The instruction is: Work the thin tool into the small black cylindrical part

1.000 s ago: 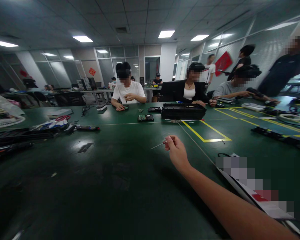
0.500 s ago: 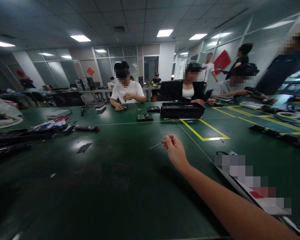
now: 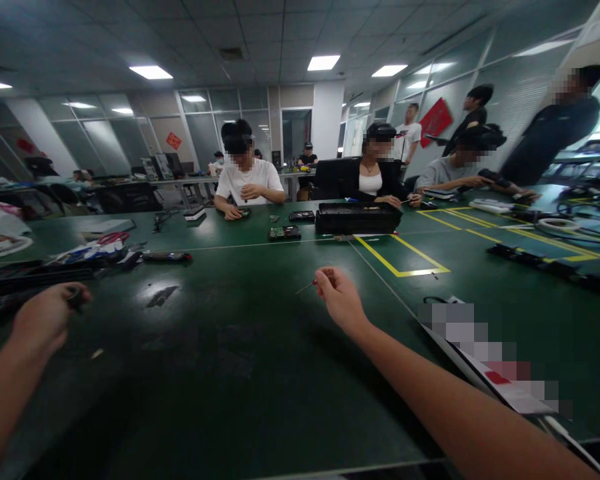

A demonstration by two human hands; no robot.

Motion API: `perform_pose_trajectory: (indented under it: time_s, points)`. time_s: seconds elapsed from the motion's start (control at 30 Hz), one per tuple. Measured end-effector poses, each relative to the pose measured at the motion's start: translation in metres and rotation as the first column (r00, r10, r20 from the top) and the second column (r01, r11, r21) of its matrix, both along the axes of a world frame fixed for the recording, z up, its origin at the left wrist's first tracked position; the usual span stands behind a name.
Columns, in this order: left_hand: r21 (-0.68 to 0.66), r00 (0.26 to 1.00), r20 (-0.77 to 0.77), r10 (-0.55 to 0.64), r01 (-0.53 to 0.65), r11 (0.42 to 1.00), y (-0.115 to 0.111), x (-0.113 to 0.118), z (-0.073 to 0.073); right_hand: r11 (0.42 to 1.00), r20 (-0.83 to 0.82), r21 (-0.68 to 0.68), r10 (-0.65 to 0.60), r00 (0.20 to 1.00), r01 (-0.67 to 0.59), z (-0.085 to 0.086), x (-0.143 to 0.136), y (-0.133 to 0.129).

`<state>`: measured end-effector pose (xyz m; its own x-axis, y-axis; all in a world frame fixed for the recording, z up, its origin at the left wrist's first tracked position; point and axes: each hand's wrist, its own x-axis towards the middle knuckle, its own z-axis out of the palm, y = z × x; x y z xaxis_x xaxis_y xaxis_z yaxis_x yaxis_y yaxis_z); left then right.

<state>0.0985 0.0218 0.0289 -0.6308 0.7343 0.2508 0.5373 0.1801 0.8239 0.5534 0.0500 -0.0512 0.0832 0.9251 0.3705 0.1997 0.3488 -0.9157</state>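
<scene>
My right hand (image 3: 341, 300) is closed around a small screwdriver (image 3: 307, 288) above the middle of the green table (image 3: 180, 400). The thin metal shaft points left and slightly down, and its tip touches nothing. My fingers hide most of the handle. At the left, my left hand (image 3: 43, 317) is raised over the table with its fingers curled around a small dark object (image 3: 75, 298). Blur and the fingers keep its kind from showing. A dark patch (image 3: 163, 297) lies on the tabletop between my hands.
Beyond my right hand are a circuit board device (image 3: 284, 233) and a long black case (image 3: 357, 219). Tools and cables (image 3: 100, 250) are piled at the left. A white sheet-like item (image 3: 480, 353) lies by my right forearm. Co-workers (image 3: 250, 180) sit opposite.
My left hand has come into view from the left with a small dark object in its fingers. My right hand still holds the screwdriver, nearly in place. The view has shifted slightly.
</scene>
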Motion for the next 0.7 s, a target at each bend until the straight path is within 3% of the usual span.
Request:
perform_pose_trajectory:
  time_s: [0.1, 0.2, 0.27, 0.37, 0.47, 0.57, 0.7]
  points:
    - [0.09, 0.972, 0.166, -0.164, 0.15, 0.984, 0.021, 0.031, -0.015, 1.0, -0.025, -0.016, 0.022, 0.999, -0.022, 0.002, -0.001, -0.002]
    - [0.084, 0.921, 0.124, -0.369, 0.36, 0.929, 0.04, 0.081, -0.03, 0.998, -0.019, -0.041, 0.049, 0.999, -0.05, 0.004, -0.001, -0.004]
    - [0.079, 0.828, 0.004, -0.561, 0.559, 0.825, 0.048, 0.119, -0.038, 0.998, 0.039, -0.044, 0.053, 0.998, -0.052, 0.006, 0.0, -0.006]
    - [0.049, 0.741, -0.02, -0.671, 0.671, 0.74, 0.051, 0.172, -0.047, 0.999, 0.1, -0.032, 0.023, 0.995, -0.02, 0.009, 0.001, -0.009]
    - [-0.069, 0.711, -0.013, -0.703, 0.701, 0.71, 0.045, 0.214, -0.06, 0.999, -0.005, -0.014, 0.041, 0.999, -0.041, 0.011, 0.001, -0.01]
    - [-0.17, 0.676, -0.094, -0.73, 0.712, 0.681, 0.036, 0.235, -0.08, 0.995, -0.099, 0.0, 0.103, 0.99, -0.104, 0.011, -0.001, -0.011]
    - [-0.2, 0.579, -0.17, -0.797, 0.772, 0.603, 0.031, 0.235, -0.099, 0.987, -0.063, 0.001, 0.162, 0.985, -0.163, 0.01, -0.003, -0.012]
